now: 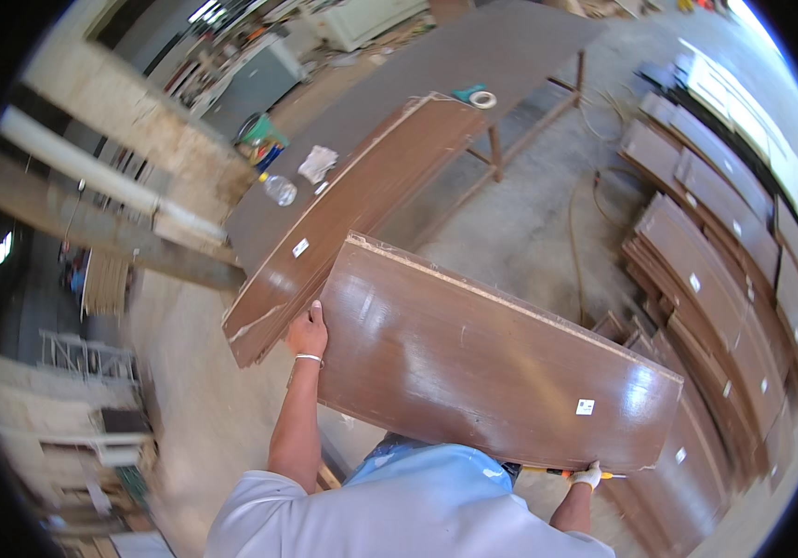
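Note:
A long brown board (487, 358) with a glossy face and a raw, lighter far edge is held up tilted in front of me. My left hand (306, 332), with a white band at the wrist, is closed on its left edge, thumb on the face. My right hand (588, 477), in a pale glove, grips the near edge close to the right corner. Beside those gloved fingers shows a slim yellow-and-orange tool (557, 472); its kind is unclear, being partly hidden. The fingers beneath the board are out of sight.
Similar brown boards (352, 214) lie on a long dark table (501, 42), with a clear bottle (278, 189), a crumpled cloth (318, 164) and a tape roll (482, 99). More boards (705, 260) are stacked on the floor at right. A hose (573, 242) trails there.

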{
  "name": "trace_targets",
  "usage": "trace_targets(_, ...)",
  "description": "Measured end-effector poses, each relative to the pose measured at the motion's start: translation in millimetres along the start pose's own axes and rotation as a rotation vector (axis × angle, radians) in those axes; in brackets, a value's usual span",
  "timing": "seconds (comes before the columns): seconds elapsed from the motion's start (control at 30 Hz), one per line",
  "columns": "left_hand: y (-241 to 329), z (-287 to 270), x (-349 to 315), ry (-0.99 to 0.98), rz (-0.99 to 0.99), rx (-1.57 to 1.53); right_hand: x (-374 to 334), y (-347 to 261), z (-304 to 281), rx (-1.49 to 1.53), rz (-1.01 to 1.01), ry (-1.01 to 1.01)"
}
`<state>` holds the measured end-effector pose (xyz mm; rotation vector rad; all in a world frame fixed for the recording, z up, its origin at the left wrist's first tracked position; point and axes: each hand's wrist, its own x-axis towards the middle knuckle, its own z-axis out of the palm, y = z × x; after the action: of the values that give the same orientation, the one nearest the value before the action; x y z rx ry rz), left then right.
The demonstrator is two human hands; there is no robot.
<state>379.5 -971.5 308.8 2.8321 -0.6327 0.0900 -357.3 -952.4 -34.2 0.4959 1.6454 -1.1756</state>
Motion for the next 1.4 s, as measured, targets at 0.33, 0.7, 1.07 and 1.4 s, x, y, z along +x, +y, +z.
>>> trace_targets(0.33, -185, 7, -52, 0.178, -0.491, -0.296, -56, -75, 253, -0.29, -0.165, -0.599)
trace_targets(0.7, -383, 61, -57, 0.314, -0.827, -0.543, -258, 92, 562, -0.75, -0.471, -0.702)
trace_targets(1.07, -480, 62, 73, 0.194, -1.014, -0.553, -402, 299, 719, -1.001, -0.563, -0.519)
trace_targets(1.4, -475, 61, 169, 0.189, -0.956, -0.456, -438, 347, 764, -1.096, -0.558, -0.392)
